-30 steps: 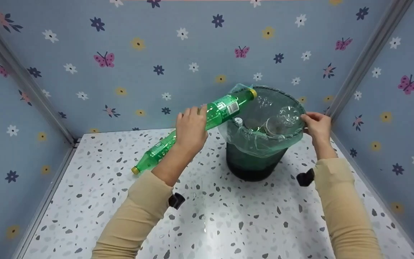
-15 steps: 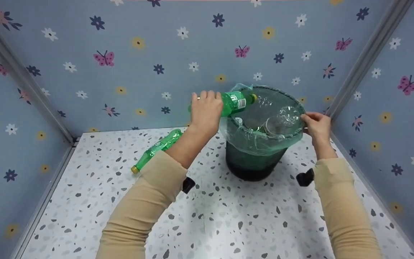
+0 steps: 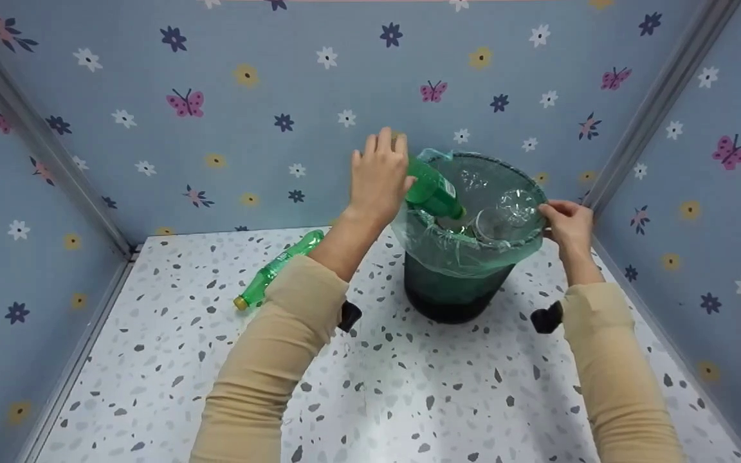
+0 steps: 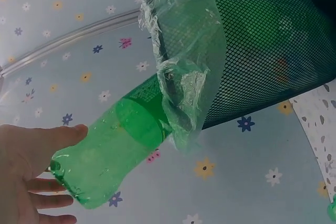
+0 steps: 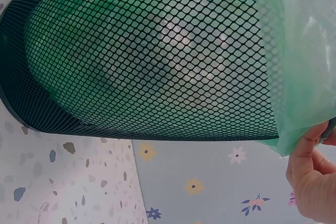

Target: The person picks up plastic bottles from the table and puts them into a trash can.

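Left hand: the left hand (image 3: pixel 378 177) is at the base of a green bottle (image 3: pixel 433 191); its fingers (image 4: pixel 50 201) are straight and spread, only touching the bottom, not closed around it.
Green bottle: it is tilted with the cap end down, inside the mouth of the bin (image 3: pixel 457 292), and its base stands up over the near-left part of the rim.
Right hand: the right hand (image 3: pixel 567 225) pinches the right side of the rim, together with the green bag (image 3: pixel 454 254) that is folded over it.
Bin: a dark mesh basket standing on the speckled table (image 3: pixel 409 386), near the back right corner; clear plastic bottles (image 3: pixel 505 215) lie inside it.
Second bottle: another green bottle (image 3: pixel 278 268) lies on its side on the table, left of the left arm, well apart from the bin.
Walls: blue panels (image 3: pixel 248 128) with flowers and butterflies stand around the table.
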`<action>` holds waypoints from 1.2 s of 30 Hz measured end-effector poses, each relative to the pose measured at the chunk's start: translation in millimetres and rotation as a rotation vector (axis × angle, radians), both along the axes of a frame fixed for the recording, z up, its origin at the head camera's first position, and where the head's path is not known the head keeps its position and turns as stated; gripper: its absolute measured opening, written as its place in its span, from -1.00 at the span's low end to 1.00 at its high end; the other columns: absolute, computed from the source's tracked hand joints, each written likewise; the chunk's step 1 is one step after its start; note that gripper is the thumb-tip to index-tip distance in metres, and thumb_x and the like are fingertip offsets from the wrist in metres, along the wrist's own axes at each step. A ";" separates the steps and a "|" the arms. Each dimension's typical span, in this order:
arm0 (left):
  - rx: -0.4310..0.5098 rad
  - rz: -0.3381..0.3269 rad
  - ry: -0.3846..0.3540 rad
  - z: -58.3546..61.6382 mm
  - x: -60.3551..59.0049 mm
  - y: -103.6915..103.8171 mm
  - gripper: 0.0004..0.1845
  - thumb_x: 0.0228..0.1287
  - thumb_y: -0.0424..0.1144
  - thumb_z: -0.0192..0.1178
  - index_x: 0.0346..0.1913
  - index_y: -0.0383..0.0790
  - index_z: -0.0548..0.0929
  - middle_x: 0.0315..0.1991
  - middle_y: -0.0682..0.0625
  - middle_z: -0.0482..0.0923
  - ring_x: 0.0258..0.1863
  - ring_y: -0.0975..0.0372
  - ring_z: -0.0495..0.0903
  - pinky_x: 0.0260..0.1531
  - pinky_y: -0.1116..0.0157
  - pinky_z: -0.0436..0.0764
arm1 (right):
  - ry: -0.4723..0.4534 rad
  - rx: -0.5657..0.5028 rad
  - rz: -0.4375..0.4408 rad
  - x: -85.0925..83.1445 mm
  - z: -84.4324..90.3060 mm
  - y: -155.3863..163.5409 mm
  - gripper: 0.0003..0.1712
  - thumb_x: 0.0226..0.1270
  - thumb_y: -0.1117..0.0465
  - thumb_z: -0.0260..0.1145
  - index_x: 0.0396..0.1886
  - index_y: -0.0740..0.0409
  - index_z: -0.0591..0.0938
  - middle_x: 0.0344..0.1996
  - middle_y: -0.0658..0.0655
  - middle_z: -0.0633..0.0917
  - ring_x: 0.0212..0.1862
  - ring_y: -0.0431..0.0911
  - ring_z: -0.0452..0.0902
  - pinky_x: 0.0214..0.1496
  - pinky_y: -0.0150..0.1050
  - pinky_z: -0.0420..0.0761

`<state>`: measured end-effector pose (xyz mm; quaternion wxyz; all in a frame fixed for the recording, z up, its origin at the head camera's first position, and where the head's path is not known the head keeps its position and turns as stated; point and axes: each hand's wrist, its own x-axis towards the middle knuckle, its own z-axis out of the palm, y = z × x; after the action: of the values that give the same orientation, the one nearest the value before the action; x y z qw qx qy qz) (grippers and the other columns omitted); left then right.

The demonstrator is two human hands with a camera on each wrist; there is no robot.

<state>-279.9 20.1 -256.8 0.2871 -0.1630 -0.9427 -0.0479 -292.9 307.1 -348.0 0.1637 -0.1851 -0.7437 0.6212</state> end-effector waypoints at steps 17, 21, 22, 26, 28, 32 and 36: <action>0.167 -0.050 -0.021 -52.6 -11.6 -24.1 -0.62 0.12 -0.21 0.20 -0.05 -0.37 0.50 -0.14 -0.16 0.48 -0.16 0.05 0.47 -0.24 0.18 0.51 | 0.006 -0.040 0.028 0.5 1.0 -0.1 -0.86 0.21 0.29 0.16 -0.25 0.25 0.51 -0.45 0.05 0.48 -0.52 -0.26 0.45 -0.54 -0.48 0.52; 0.210 -0.032 -0.055 -76.5 -15.2 -40.6 -0.64 0.12 -0.24 0.19 -0.05 -0.39 0.50 -0.15 -0.18 0.48 -0.17 0.04 0.48 -0.27 0.16 0.52 | 0.007 -0.044 0.016 0.7 0.0 1.5 -0.87 0.20 0.28 0.17 -0.26 0.23 0.52 -0.45 0.04 0.48 -0.52 -0.26 0.45 -0.54 -0.48 0.51; 0.222 -0.029 -0.062 -82.7 -16.1 -45.3 -0.64 0.12 -0.25 0.19 -0.05 -0.40 0.50 -0.16 -0.19 0.48 -0.17 0.03 0.48 -0.26 0.16 0.52 | 0.007 -0.039 0.011 0.9 -0.3 1.8 -0.86 0.20 0.28 0.17 -0.25 0.23 0.52 -0.45 0.04 0.48 -0.52 -0.26 0.45 -0.55 -0.48 0.51; 0.255 -0.009 -0.095 -106.3 -18.4 -66.0 -0.61 0.12 -0.25 0.19 -0.04 -0.45 0.49 -0.15 -0.23 0.48 -0.14 0.00 0.48 -0.21 0.15 0.50 | 0.016 -0.031 -0.003 1.0 -2.2 2.3 -0.84 0.19 0.30 0.18 -0.24 0.27 0.52 -0.47 0.03 0.48 -0.55 -0.27 0.45 -0.57 -0.48 0.51; 0.273 0.004 -0.123 -117.5 -19.8 -77.2 -0.60 0.13 -0.25 0.19 -0.04 -0.48 0.48 -0.14 -0.26 0.47 -0.13 -0.02 0.47 -0.18 0.14 0.49 | 0.014 -0.019 -0.006 0.8 -2.8 1.9 -0.85 0.19 0.29 0.17 -0.25 0.26 0.52 -0.48 0.02 0.48 -0.56 -0.28 0.45 -0.57 -0.48 0.51; 0.322 0.042 -0.205 -138.2 -21.9 -98.6 -0.53 0.15 -0.23 0.17 0.03 -0.51 0.43 -0.08 -0.30 0.43 -0.08 -0.05 0.44 -0.13 0.12 0.46 | 0.011 -0.019 -0.005 0.1 -2.8 1.4 -0.87 0.20 0.29 0.17 -0.27 0.24 0.52 -0.49 0.01 0.49 -0.56 -0.28 0.45 -0.56 -0.47 0.52; 0.397 0.078 -0.281 -157.9 -23.9 -118.1 -0.47 0.13 -0.23 0.19 0.10 -0.51 0.37 0.00 -0.31 0.38 -0.01 -0.06 0.39 -0.07 0.09 0.42 | 0.007 -0.026 0.005 -0.5 -1.3 1.1 -0.88 0.20 0.28 0.17 -0.27 0.22 0.52 -0.46 0.03 0.48 -0.53 -0.27 0.45 -0.54 -0.48 0.52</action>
<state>-303.8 -98.0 -414.7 0.1813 -0.0587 -0.9510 -0.2434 -293.3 308.2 -349.3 0.1624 -0.1832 -0.7355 0.6318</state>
